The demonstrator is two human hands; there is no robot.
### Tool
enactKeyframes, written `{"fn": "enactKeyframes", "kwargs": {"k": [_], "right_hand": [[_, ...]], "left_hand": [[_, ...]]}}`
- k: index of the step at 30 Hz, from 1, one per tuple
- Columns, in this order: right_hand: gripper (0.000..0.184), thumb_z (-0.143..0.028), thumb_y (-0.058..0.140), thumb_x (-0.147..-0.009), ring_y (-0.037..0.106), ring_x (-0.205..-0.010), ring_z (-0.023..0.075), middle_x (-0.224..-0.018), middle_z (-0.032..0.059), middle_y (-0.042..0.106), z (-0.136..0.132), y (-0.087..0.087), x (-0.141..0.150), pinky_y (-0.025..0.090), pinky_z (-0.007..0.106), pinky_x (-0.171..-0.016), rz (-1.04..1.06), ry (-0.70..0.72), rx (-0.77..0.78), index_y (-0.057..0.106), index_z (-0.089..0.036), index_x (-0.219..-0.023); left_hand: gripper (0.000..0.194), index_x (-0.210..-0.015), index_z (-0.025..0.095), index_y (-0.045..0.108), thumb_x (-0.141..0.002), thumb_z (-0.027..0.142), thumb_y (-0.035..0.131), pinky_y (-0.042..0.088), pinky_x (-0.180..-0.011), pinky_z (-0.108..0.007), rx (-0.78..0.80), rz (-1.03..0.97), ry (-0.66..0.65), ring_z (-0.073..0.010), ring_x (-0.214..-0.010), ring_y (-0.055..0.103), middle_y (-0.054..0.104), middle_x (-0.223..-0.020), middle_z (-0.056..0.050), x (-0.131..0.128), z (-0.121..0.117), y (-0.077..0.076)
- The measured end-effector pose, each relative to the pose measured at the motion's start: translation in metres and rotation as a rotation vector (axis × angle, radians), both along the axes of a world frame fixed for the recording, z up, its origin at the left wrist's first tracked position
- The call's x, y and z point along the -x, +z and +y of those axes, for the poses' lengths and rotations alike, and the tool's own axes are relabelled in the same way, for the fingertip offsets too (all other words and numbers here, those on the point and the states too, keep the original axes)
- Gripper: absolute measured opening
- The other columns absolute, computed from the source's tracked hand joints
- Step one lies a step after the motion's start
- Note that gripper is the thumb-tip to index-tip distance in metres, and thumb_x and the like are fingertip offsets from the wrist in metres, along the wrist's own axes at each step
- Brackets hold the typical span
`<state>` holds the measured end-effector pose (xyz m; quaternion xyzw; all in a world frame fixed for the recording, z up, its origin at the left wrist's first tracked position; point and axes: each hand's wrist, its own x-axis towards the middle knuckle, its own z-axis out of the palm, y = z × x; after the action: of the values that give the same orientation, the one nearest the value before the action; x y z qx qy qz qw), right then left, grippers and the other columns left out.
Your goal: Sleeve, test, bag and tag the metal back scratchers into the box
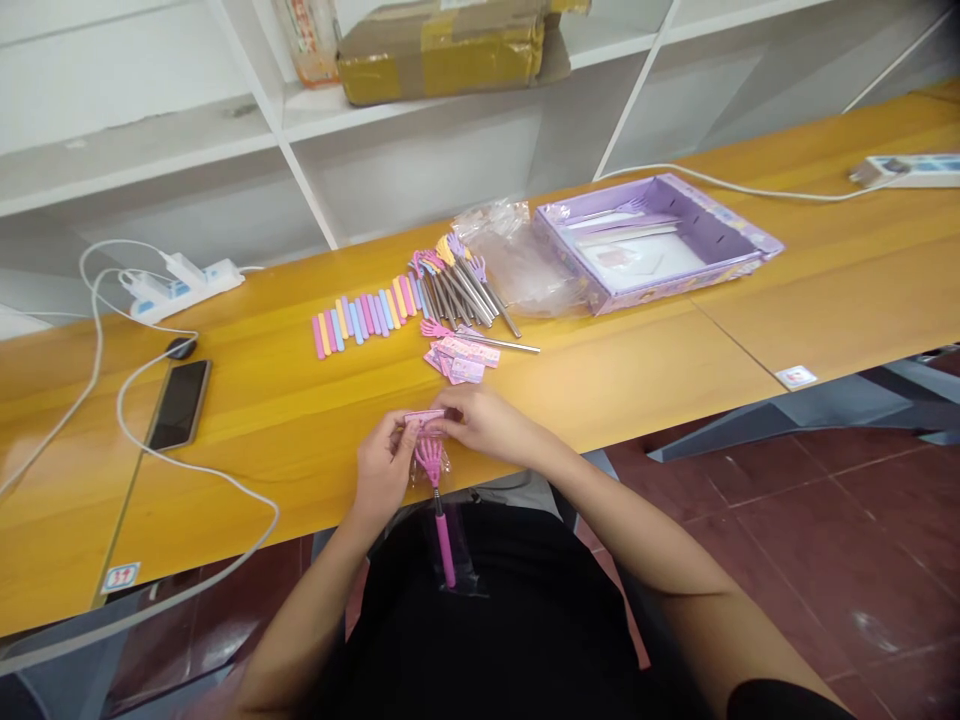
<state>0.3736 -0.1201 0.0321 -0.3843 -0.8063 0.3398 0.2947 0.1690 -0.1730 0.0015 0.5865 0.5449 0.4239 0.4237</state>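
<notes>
My left hand [384, 462] and my right hand [484, 420] are both pinched on the top of a clear plastic sleeve at the table's near edge. Inside the sleeve hangs a pink hand-shaped back scratcher [439, 500], its handle pointing down over my lap. A small pink header card [425, 416] sits between my fingertips at the sleeve's top. Just beyond lies a pile of pink cards [463, 358]. Behind that lie a heap of metal-shafted scratchers [457, 285] and a row of pastel handle grips [365, 318].
A purple box [731, 235] with white sheets stands at the back right, clear bags [517, 260] beside it. A phone [178, 403], white cables and a power strip [184, 285] lie to the left. White shelving holds a cardboard parcel [446, 50]. A second strip [907, 170] lies far right.
</notes>
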Motion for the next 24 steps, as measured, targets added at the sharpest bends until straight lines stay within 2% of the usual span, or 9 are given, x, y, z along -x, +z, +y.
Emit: {"fn": "enactKeyframes", "kwargs": {"k": [3, 7, 9, 12, 15, 17, 19, 22, 24], "right_hand": [[0.013, -0.03, 0.072, -0.1, 0.064, -0.073, 0.0166, -0.083, 0.0018, 0.071, -0.003, 0.008, -0.006, 0.046, 0.028, -0.072, 0.083, 0.006, 0.152, 0.07, -0.018, -0.102], [0.048, -0.05, 0.07, -0.101, 0.064, -0.061, 0.0171, -0.08, -0.0006, 0.07, -0.014, 0.018, -0.016, 0.05, 0.029, -0.063, 0.142, -0.013, 0.452, 0.057, -0.018, -0.134], [0.046, -0.058, 0.066, -0.102, 0.063, -0.059, 0.0168, -0.078, -0.0005, 0.07, -0.026, 0.023, -0.017, 0.047, 0.029, -0.059, 0.047, 0.035, 0.513, 0.062, -0.019, -0.126], [0.032, -0.052, 0.074, -0.098, 0.062, -0.067, 0.0163, -0.082, 0.0003, 0.071, -0.046, 0.027, -0.015, 0.043, 0.027, -0.062, -0.089, 0.172, 0.426, 0.069, -0.021, -0.101], [0.02, -0.04, 0.075, -0.097, 0.063, -0.07, 0.017, -0.083, -0.0004, 0.072, -0.058, 0.029, -0.019, 0.044, 0.027, -0.066, -0.094, 0.153, 0.354, 0.069, -0.021, -0.095], [0.018, -0.039, 0.071, -0.099, 0.066, -0.073, 0.0192, -0.084, 0.0013, 0.074, -0.051, 0.035, -0.034, 0.048, 0.029, -0.069, -0.045, 0.004, 0.3, 0.068, -0.022, -0.099], [0.021, -0.042, 0.067, -0.101, 0.07, -0.078, 0.0227, -0.087, 0.0039, 0.076, -0.028, 0.046, -0.065, 0.052, 0.033, -0.075, -0.013, -0.216, 0.159, 0.068, -0.022, -0.109], [0.032, -0.042, 0.057, -0.105, 0.073, -0.087, 0.0277, -0.085, 0.0064, 0.076, 0.037, 0.066, -0.131, 0.054, 0.039, -0.084, -0.12, -0.596, -0.135, 0.064, -0.022, -0.128], [0.037, -0.039, 0.056, -0.103, 0.073, -0.097, 0.0314, -0.095, 0.0108, 0.078, 0.091, 0.073, -0.178, 0.054, 0.044, -0.09, -0.276, -0.82, -0.269, 0.062, -0.02, -0.134]], "left_hand": [[0.033, -0.123, 0.023, 0.063, -0.103, 0.049, 0.063, 0.055, -0.063, -0.027, 0.075, -0.043, -0.079, -0.0149, -0.068, 0.07, 0.078, -0.109, -0.006, -0.002, -0.002, 0.004], [0.038, -0.122, 0.022, 0.062, -0.096, 0.048, 0.073, 0.051, -0.051, -0.026, 0.152, -0.17, -0.111, -0.0137, -0.051, 0.063, 0.074, -0.083, 0.0, -0.003, -0.004, 0.005], [0.041, -0.121, 0.021, 0.065, -0.093, 0.048, 0.077, 0.056, -0.059, -0.027, 0.096, -0.268, 0.019, -0.0162, -0.064, 0.07, 0.076, -0.089, -0.003, -0.001, -0.002, 0.002], [0.043, -0.123, 0.022, 0.067, -0.09, 0.045, 0.082, 0.059, -0.082, -0.028, -0.01, -0.444, 0.242, -0.0189, -0.097, 0.076, 0.077, -0.118, -0.008, 0.003, 0.004, -0.001], [0.041, -0.124, 0.024, 0.064, -0.093, 0.046, 0.079, 0.058, -0.081, -0.027, -0.019, -0.623, 0.234, -0.0169, -0.096, 0.075, 0.076, -0.12, -0.006, 0.005, 0.008, -0.001], [0.041, -0.127, 0.024, 0.059, -0.098, 0.05, 0.073, 0.059, -0.075, -0.03, -0.012, -0.682, 0.124, -0.0172, -0.085, 0.075, 0.076, -0.115, -0.007, 0.005, 0.008, 0.0], [0.042, -0.131, 0.024, 0.055, -0.102, 0.052, 0.065, 0.059, -0.073, -0.034, -0.006, -0.675, 0.025, -0.0188, -0.08, 0.075, 0.076, -0.114, -0.009, 0.004, 0.006, 0.001], [0.039, -0.133, 0.023, 0.052, -0.105, 0.05, 0.058, 0.057, -0.071, -0.035, 0.003, -0.621, -0.023, -0.0189, -0.075, 0.074, 0.076, -0.112, -0.01, 0.003, 0.003, 0.001], [0.04, -0.132, 0.022, 0.052, -0.106, 0.051, 0.057, 0.056, -0.069, -0.035, 0.014, -0.588, -0.031, -0.0183, -0.072, 0.072, 0.076, -0.109, -0.009, 0.003, 0.001, 0.002]]}}
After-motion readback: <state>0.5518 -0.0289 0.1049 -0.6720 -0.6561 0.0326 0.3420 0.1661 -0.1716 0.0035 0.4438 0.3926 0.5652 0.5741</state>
